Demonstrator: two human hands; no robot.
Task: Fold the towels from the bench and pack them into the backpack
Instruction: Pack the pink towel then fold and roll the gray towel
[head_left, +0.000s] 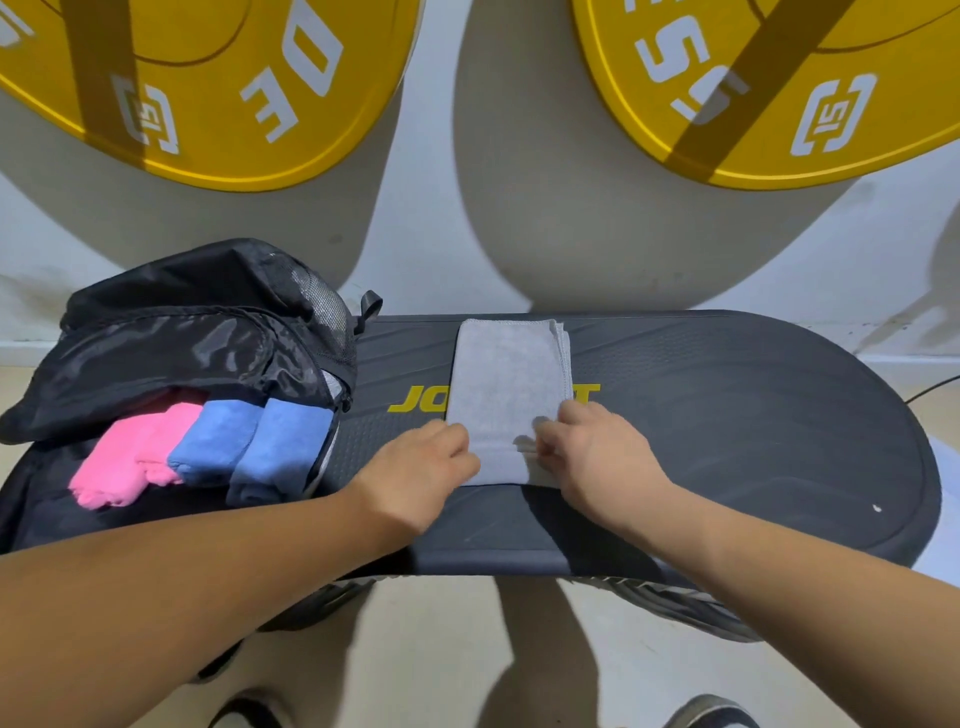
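A grey towel (506, 379), folded into a long strip, lies across the middle of the dark bench (727, 415). My left hand (421, 467) pinches its near left corner and my right hand (592, 449) pinches its near right corner. At the bench's left end lies an open black backpack (197, 332). Inside its mouth sit two folded pink towels (130, 457) and two folded blue towels (249, 441), side by side.
The bench stands against a white wall (431, 218) with two big yellow round discs (208, 88) hanging above. Bare bench surface extends to the right of the grey towel. Pale floor (441, 665) lies below, with shoe tips at the bottom edge.
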